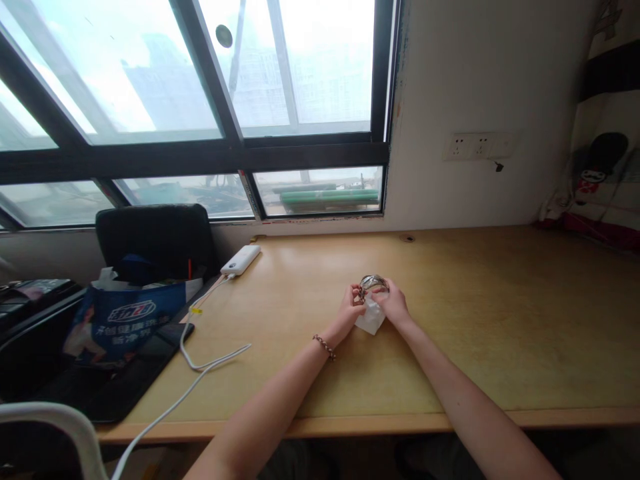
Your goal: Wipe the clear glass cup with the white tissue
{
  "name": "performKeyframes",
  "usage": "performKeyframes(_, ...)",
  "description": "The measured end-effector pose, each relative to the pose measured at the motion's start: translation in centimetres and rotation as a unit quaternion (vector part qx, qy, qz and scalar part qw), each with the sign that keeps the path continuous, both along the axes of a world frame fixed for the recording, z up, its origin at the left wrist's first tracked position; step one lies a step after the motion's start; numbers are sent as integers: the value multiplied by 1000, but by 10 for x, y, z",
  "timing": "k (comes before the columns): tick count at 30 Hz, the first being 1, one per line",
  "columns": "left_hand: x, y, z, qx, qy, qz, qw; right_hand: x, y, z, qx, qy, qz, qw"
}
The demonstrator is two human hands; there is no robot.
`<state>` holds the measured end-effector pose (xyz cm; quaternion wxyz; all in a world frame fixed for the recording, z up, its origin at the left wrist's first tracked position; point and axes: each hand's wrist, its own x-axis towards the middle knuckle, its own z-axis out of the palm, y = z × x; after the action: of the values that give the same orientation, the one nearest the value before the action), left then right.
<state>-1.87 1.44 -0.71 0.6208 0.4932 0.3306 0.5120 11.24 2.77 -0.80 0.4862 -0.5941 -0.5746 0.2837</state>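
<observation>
My left hand (350,304) and my right hand (394,304) are close together above the middle of the desk. Between them is a round, shiny, silvery-brown object (373,281) with a curved rim; its exact kind is too small to make out. Both hands have their fingers closed around its sides. A white tissue-like sheet (371,319) hangs below the object, towards me, with my right thumb against its upper part. My fingers partly hide the object's lower side. A braided bracelet (325,347) circles my left wrist.
The wooden desk (500,333) stands against a wall and window. A white power bank (241,260) lies at its back left, its white cable (200,367) running along the left side. A blue bag (125,323) and black chair (155,233) are beyond the left edge.
</observation>
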Motion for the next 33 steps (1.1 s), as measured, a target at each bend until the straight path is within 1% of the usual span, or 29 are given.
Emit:
performKeyframes(2, 1, -2, 2, 0, -4, -16, 1000, -1, 1, -4, -6, 18, -26, 999)
performKeyframes(5, 3, -6, 4, 8, 4, -17, 1000, -2, 0, -5, -7, 14, -70, 997)
performKeyframes(9, 5, -9, 3, 37, 7, -20, 999, -4, -1, -2, 9, -16, -92, 996)
performKeyframes(11, 6, -8, 3, 50, 16, -6, 999, -4, -2, -2, 26, -30, -87, 995)
performKeyframes(15, 6, -5, 2, 54, 55, 35, 996, -3, -4, -2, 68, -33, -52, 996)
performKeyframes(17, 6, -4, 2, 52, 63, 42, 996, -2, -5, -1, 73, -30, -43, 996)
performKeyframes(19, 6, -4, 3, 56, 55, 41, 996, -1, -6, 0, 71, -27, -47, 996)
performKeyframes(22, 6, -4, 6, 48, 21, 24, 998, -1, -3, 1, 71, 10, -85, 994)
performKeyframes(24, 7, -4, 9, 20, -15, 19, 999, -1, 0, 0, 66, 75, -110, 989)
performKeyframes(26, 7, -4, 11, -3, -40, 38, 998, -1, 2, -1, 67, 153, -121, 978)
performKeyframes(27, 7, -4, 11, -7, -38, 57, 998, -2, 3, -1, 73, 188, -122, 972)
performKeyframes(29, 7, -4, 11, -6, 5, 119, 993, -1, 3, 0, 92, 239, -118, 959)
performKeyframes(31, 6, -4, 9, -6, 71, 184, 980, 2, 0, 3, 115, 260, -115, 952)
performKeyframes(32, 5, -4, 8, -16, 100, 197, 975, 3, -2, 6, 128, 258, -116, 951)
performKeyframes(33, 5, -5, 7, -39, 120, 184, 975, 4, -4, 9, 144, 252, -117, 950)
